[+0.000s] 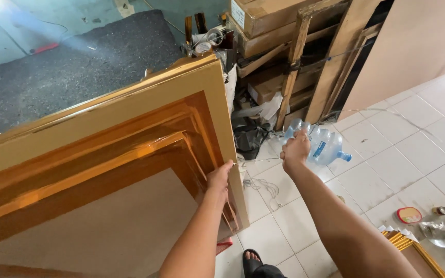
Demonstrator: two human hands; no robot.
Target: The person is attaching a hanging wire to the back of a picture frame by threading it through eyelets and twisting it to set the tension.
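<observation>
- Gold picture frame (104, 149) stands upright at left; large, stiff, probably heavy, glossy face (slippery).
- Left hand (218, 180) clamps its right edge, a sound hold.
- Right hand (295, 150) fisted on a thin wire (387, 114).

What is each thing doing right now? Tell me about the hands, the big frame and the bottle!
left hand: gripping the gold frame's right edge.
right hand: raised, closed in a fist, pinching a thin wire.
gold frame: propped up, tilted.
thin wire: stretched through the air.
water bottle: lying on its side on the tiled floor.
</observation>
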